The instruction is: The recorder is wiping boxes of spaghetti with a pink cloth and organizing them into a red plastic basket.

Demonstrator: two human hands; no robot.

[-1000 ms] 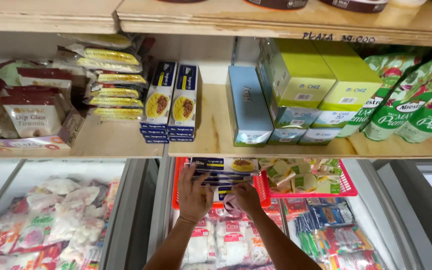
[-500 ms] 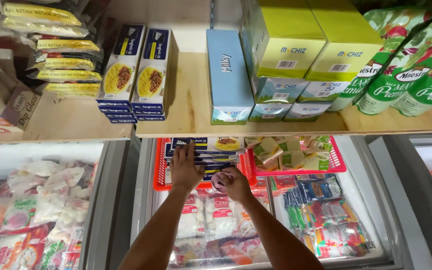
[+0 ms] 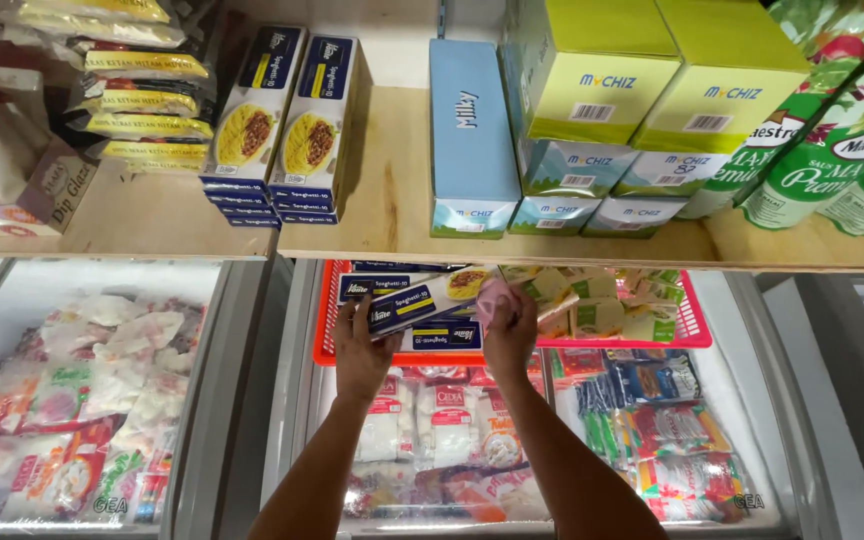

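Both hands grip one long dark blue pasta box point(image 3: 422, 298) with a yellow stripe, lifted and tilted just above a red plastic basket point(image 3: 324, 320). My left hand point(image 3: 362, 345) holds its left end. My right hand point(image 3: 509, 322) holds the right end together with a small pink cloth. More blue pasta boxes point(image 3: 432, 337) lie in the basket beneath. The basket rests on top of a glass-lidded chest freezer point(image 3: 297, 340), partly under the wooden shelf point(image 3: 392, 225).
On the shelf stand stacked blue pasta boxes point(image 3: 287, 120), a light blue carton point(image 3: 470, 130), yellow-green cartons point(image 3: 642, 90) and green pouches point(image 3: 832, 150). Yellow packets point(image 3: 137, 100) lie at the left. Cheese packs point(image 3: 612, 300) fill the basket's right side. Frozen bags point(image 3: 72, 390) fill the left freezer.
My hands have closed on a pasta box in the basket and raised it, tilted. The camera has moved closer to the shelf.
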